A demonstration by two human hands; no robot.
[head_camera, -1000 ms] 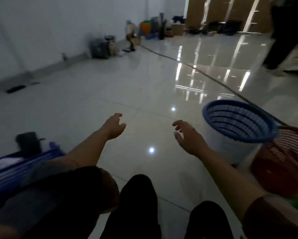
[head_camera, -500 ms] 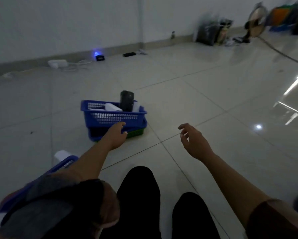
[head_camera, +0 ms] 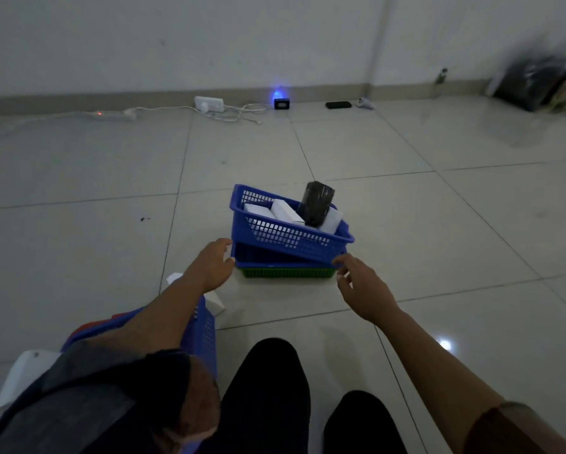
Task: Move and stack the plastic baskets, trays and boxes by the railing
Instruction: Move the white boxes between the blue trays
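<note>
Right hand now reached blue basket stack corner; both hands, left hand included, loose-fingered, gripping nothing.

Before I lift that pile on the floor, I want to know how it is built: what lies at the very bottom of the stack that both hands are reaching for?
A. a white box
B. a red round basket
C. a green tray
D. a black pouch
C: the green tray lies on the floor tiles under the blue tray, with the tilted blue basket on top of both.
</note>
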